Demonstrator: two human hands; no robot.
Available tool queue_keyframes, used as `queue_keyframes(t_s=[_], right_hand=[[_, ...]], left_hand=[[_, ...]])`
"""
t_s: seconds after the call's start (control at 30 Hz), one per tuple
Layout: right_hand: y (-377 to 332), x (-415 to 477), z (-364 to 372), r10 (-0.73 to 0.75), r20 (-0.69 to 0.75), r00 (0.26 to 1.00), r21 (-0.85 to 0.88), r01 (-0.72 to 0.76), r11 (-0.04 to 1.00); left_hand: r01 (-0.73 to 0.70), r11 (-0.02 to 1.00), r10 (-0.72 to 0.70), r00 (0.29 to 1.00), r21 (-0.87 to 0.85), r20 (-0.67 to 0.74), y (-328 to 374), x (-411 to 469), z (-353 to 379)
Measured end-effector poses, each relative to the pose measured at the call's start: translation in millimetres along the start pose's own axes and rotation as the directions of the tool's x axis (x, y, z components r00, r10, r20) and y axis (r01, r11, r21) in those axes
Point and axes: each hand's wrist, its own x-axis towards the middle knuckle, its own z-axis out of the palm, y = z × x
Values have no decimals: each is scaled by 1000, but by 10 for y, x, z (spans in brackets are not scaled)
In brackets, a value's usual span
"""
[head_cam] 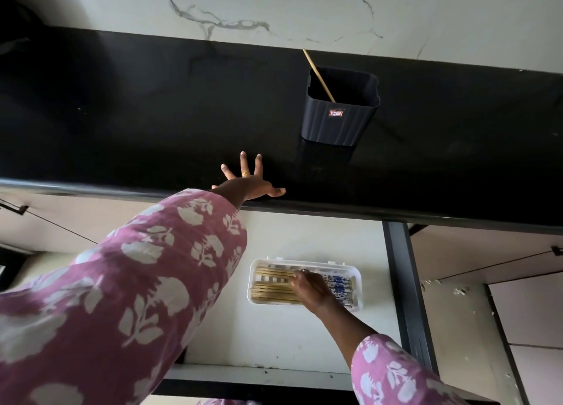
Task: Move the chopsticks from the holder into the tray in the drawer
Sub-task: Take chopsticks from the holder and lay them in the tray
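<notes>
Currently left hand [249, 182] flat, fingers spread, on black counter [122, 115]. Right hand [309, 287] bent over pale wooden chopsticks [271, 293] in white rectangular tray [357, 275]; grip unclear. Ribbed dark holder [338, 127]: one stick [318, 74].

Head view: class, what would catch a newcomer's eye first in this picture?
The left hand lies spread on the black countertop, near a dark holder with one chopstick leaning in it. Below, in the open drawer, the right hand touches the chopsticks lying in a white tray.

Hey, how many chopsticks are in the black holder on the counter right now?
1: one chopstick leans in the holder, its top past the back left corner. Part of the inside is hidden.
</notes>
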Motion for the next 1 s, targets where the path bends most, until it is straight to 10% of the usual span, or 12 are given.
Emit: queue_keyframes(t_s=[0.23, 0.43, 1.0], right_hand=[[-10, 52, -2, 147, -121, 982, 148, -129, 981], [84, 86, -370, -155, -416, 896, -100, 124, 987], [579, 512, -2293, -291, -919, 267, -307, -17, 952]], left_hand=[[-1, 1000, 2, 1000, -16, 17, -4, -1, -9], [-6, 1000, 6, 1000, -25, 15, -6, -21, -4], [17, 1000, -17, 1000, -14, 2, 76, -179, -33]])
